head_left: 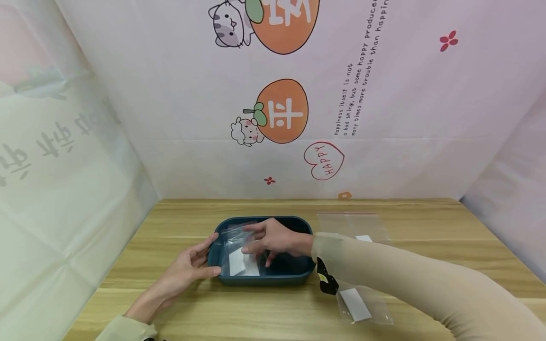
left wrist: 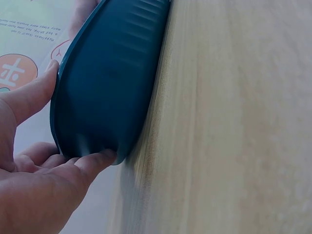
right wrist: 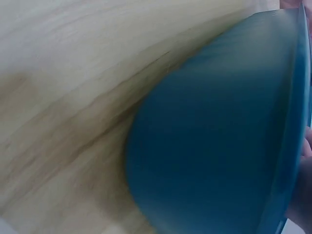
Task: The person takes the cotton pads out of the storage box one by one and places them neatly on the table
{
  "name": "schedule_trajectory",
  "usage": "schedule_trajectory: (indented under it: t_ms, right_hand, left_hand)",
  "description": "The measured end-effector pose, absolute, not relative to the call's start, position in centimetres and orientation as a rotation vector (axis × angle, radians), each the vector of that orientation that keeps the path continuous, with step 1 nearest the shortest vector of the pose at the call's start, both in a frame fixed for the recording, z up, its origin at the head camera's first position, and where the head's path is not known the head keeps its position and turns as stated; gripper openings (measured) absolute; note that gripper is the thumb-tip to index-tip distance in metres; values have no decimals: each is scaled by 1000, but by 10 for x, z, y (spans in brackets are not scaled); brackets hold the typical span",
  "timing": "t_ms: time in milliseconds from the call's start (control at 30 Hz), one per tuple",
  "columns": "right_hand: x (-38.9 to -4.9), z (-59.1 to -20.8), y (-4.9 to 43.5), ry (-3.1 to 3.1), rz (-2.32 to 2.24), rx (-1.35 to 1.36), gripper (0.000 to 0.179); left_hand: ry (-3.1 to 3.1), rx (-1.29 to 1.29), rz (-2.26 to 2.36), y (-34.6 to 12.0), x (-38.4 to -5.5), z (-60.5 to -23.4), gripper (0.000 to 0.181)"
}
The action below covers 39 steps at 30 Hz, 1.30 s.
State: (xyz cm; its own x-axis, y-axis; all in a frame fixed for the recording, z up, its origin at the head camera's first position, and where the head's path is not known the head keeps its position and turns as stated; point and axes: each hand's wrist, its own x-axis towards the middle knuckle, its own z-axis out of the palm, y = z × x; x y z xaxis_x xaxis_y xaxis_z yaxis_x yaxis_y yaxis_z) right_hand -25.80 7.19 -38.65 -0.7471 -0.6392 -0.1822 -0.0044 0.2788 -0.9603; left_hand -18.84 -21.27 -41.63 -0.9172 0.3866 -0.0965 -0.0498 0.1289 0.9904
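A dark teal rounded plastic bin (head_left: 266, 280) stands on the table. My left hand (head_left: 187, 266) holds its left end, thumb at the near rim and a finger at the far corner; the left wrist view shows other fingers against the end wall. Clear plastic zip bags (head_left: 232, 239) with white cards (head_left: 237, 262) lie in the bin's left part. My right hand (head_left: 277, 237) reaches into the bin from the right, its fingers spread over the bags and its thumb right at a white card. In the right wrist view the bin's wall (right wrist: 209, 141) hides most of this hand.
On the wood-grain table (head_left: 192, 312), a clear bag (head_left: 347, 220) with a white piece lies behind my right forearm. Another bag with a white card (head_left: 356, 304) lies in front of it. Printed cloth (head_left: 192, 156) hangs behind the table and at both sides.
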Motion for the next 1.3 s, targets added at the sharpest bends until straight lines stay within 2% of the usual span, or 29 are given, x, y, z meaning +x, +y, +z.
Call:
schedule_trajectory:
  t_ms: [133,467,767,1300]
  right_hand:
    - [-257,-388,65,2052,-1440,-566,69]
    - [-255,-388,65,2110,-1475,-534,63]
    - [-255,-380,84,2094,-1454,-569,62]
    - [-250,-344,125,2086,-1481,-549,64]
  left_hand:
    - [2089,325,1842,-213,-188,-416,90]
    - [2083,335,1844,-213,-187,-416,91]
    - [2073,339,1851,-213,-187,-416,92]
    - [2106,310,1844,-213,-186,-415,91]
